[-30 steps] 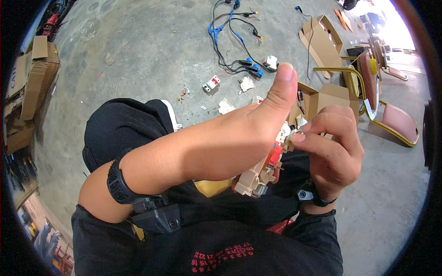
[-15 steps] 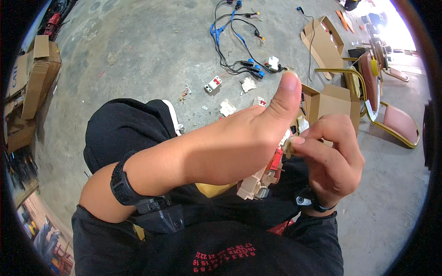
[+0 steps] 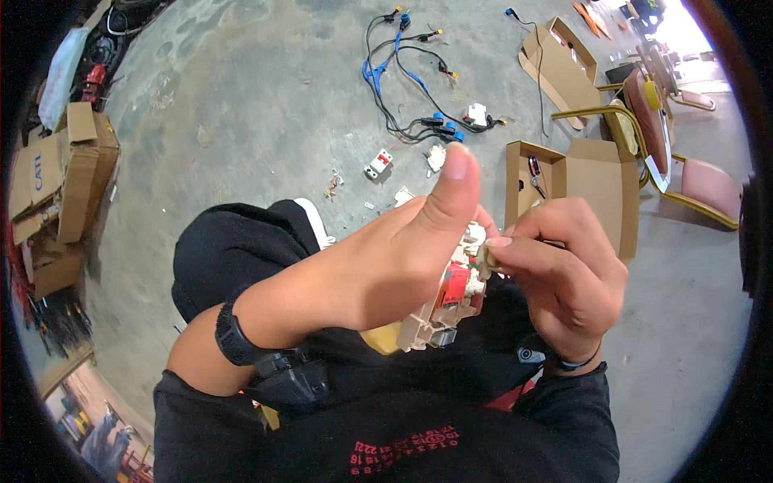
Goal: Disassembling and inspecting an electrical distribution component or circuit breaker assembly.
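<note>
My left hand (image 3: 394, 262) is wrapped around an opened circuit breaker (image 3: 420, 328), its thumb sticking up. The breaker's cream housing lies exposed, with a red piece (image 3: 456, 283) and metal parts showing inside. At its upper right edge, my right hand (image 3: 573, 270) pinches a small brownish-beige piece (image 3: 486, 259) between thumb and index finger. That piece touches or nearly touches the breaker; the fingers partly cover it. Beyond my left hand, a white breaker with red switches (image 3: 378, 164) and a loose white casing piece (image 3: 436, 158) lie on the concrete floor.
Black and blue cables (image 3: 377, 76) spread across the floor, near another white breaker (image 3: 476, 114). An open cardboard box (image 3: 600, 189) at right holds a hand tool (image 3: 535, 171). Pink chairs (image 3: 699, 190) stand at far right; cardboard cartons (image 3: 88, 173) sit at left.
Both hands and the breaker have shifted slightly left in view, and more of its open inside shows. The right hand keeps its pinch on the small piece. The whole scene has shifted too.
</note>
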Tool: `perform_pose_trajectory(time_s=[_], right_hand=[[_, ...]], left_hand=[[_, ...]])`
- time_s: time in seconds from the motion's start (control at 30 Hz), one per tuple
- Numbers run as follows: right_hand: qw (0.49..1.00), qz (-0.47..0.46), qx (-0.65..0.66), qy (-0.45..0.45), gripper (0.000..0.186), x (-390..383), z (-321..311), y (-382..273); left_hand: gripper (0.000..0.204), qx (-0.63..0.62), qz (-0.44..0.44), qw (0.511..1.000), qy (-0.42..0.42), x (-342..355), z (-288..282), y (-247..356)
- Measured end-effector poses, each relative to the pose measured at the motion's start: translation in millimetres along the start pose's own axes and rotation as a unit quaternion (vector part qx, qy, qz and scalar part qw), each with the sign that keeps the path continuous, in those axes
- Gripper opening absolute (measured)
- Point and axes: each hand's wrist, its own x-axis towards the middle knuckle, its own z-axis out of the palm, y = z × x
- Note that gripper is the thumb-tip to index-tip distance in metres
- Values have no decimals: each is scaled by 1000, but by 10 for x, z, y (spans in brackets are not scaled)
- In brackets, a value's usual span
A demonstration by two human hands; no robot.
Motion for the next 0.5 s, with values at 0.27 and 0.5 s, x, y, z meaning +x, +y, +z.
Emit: perform_pose_trajectory(time_s=[0.27,0.5], right_hand=[[997,-72,15,10,32,31,-43,150],[997,-77,8,14,32,59,-43,161]], left_hand=[[102,-93,2,996,-17,-27,47,102],[110,-146,0,989,-13,26,55,94]])
